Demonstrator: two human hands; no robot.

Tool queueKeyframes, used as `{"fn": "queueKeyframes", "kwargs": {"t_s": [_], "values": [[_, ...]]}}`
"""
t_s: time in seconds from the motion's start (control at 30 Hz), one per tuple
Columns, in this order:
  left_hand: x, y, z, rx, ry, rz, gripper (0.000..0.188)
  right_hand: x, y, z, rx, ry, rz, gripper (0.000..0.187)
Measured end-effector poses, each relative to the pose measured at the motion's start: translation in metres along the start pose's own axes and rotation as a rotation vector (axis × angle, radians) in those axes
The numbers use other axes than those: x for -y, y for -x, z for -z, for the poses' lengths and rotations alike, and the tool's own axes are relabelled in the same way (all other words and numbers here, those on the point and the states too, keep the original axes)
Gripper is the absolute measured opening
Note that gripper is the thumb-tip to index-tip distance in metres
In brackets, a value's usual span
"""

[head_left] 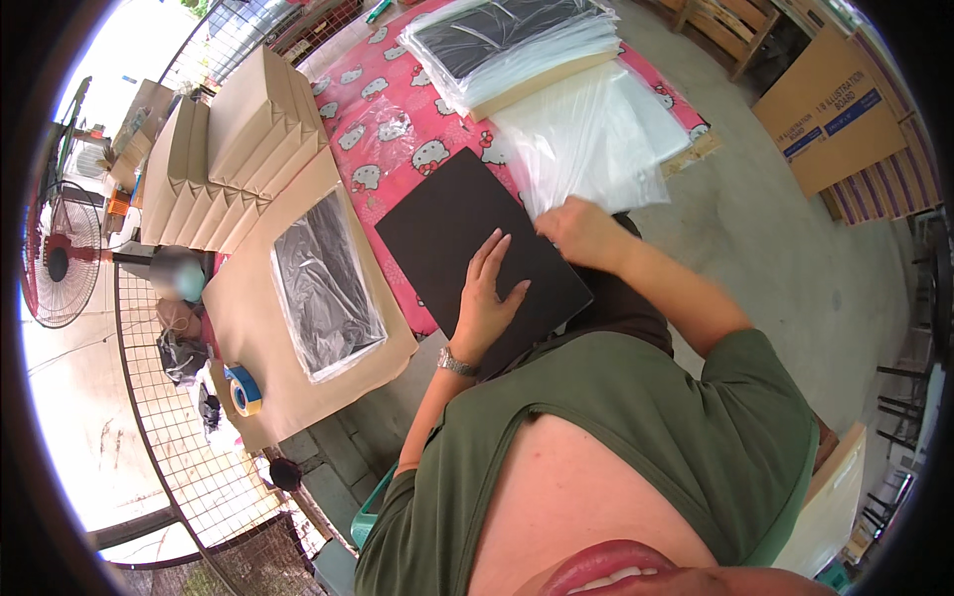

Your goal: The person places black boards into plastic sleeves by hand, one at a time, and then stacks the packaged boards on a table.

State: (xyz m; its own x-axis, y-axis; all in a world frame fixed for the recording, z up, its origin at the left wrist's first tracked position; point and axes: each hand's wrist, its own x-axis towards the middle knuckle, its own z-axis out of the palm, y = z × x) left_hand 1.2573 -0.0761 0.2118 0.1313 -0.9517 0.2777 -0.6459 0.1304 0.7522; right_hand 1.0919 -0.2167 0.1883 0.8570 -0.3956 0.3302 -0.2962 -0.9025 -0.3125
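gray floor (785, 268) off to the right, and the counter (407, 181) has a pink cartoon-cat cover on it. in the head view, the black board (429, 233) sits right in front of the person, overlapping the counter's near edge. left hand (485, 306) is laid on it, fingers loosely spread, not gripping anything. right hand (581, 235) is curled by the near edge of the clear plastic sleeves (586, 139), can't really tell if it's pinching one. brown paper (288, 412) over on the left has a plastic-wrapped black pack (323, 288) on it.

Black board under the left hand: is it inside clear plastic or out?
Out: the black board looks matte, without glossy film, and the left hand rests directly on it.
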Motion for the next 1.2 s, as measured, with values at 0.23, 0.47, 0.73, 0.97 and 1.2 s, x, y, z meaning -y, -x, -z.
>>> {"fn": "queueKeyframes", "kwargs": {"t_s": [0.23,0.47,0.73,0.97,1.2], "values": [[0.008,0.008,-0.019,-0.064,0.358,0.069,0.040,0.059,-0.012,0.011,-0.069,-0.575,-0.017,0.011],[0.007,0.012,0.013,-0.243,0.619,0.339,0.010,0.090,-0.027,0.020,-0.392,-0.837,-0.389,0.022],[-0.008,0.018,0.038,-0.273,0.825,0.386,0.012,0.076,-0.030,0.039,-0.072,-1.061,-0.455,0.009],[-0.004,0.019,0.043,-0.026,0.966,0.541,0.032,0.082,-0.026,0.029,-0.177,-0.980,-0.357,0.014],[-0.015,0.009,0.040,-0.259,1.120,0.523,0.022,0.082,-0.035,0.043,-0.247,-0.792,-0.310,0.014]]}}
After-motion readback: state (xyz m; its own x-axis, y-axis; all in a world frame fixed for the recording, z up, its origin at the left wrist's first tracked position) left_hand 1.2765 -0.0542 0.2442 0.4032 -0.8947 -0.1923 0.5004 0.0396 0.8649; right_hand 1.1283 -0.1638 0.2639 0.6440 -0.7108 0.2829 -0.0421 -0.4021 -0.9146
